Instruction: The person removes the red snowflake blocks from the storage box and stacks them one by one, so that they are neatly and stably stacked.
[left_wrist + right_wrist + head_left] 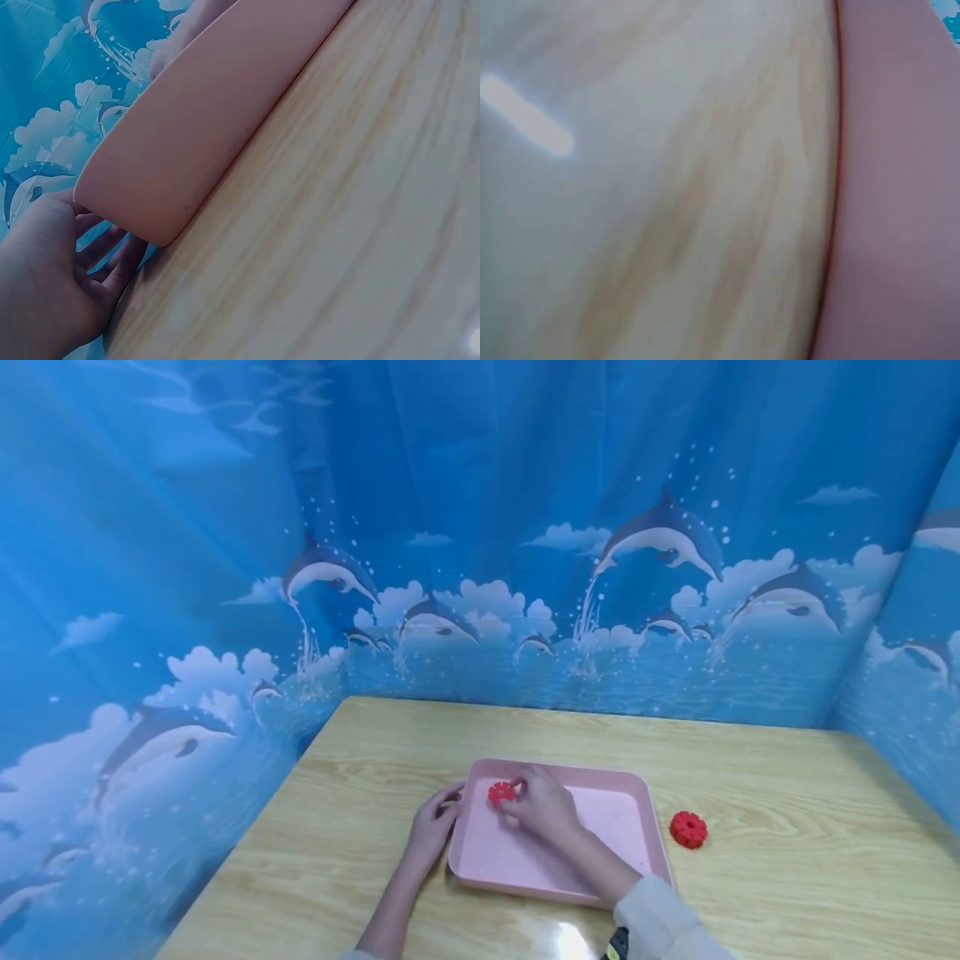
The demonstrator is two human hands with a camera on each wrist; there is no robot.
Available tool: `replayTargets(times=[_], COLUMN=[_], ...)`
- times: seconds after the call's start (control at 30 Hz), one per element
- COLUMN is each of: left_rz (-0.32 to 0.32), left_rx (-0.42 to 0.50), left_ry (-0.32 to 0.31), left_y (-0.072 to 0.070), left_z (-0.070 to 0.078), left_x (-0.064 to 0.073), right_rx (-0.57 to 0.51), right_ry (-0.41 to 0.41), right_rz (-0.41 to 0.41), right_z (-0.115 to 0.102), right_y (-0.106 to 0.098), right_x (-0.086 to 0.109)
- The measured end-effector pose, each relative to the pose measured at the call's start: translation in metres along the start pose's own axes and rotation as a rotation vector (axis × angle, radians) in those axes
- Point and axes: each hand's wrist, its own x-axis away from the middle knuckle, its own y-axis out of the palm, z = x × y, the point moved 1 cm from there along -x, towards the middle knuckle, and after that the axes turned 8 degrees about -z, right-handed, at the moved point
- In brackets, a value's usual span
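A pink rectangular tray [617, 806] lies on the wooden table. My left hand [432, 828] holds its left side, with bent fingers at the outer wall and the rim; the left wrist view shows this hand [56, 277] around a tray corner [150, 217]. Over the tray's far left part, my right hand [546, 806] pinches a red, round, notched interlocking disc [501, 794] between thumb and fingers. Its forearm crosses the tray's near edge. The right wrist view shows the tray's outer wall [900, 187], with the hand itself out of frame.
More red notched discs, apparently stacked [688, 830], sit on the table [787, 827] just right of the tray. A blue curtain with dolphins [480, 527] stands behind the table and along both sides. Light glares off the tabletop near the front.
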Motion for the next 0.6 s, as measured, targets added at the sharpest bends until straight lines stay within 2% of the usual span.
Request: replayTargets(times=[0.37,0.6], left_rz=[0.010,0.018], left_rx=[-0.014,-0.019], left_ry=[-0.025,-0.019], left_y=[0.000,0.001], left_z=[-0.001,-0.002], left_x=[-0.001,-0.001], right_rx=[-0.066,-0.082], right_ry=[0.036,0.019], right_rz=[-0.002,0.033], right_z=[0.011,0.022], right_y=[-0.034,-0.059], right_x=[0.027,0.045])
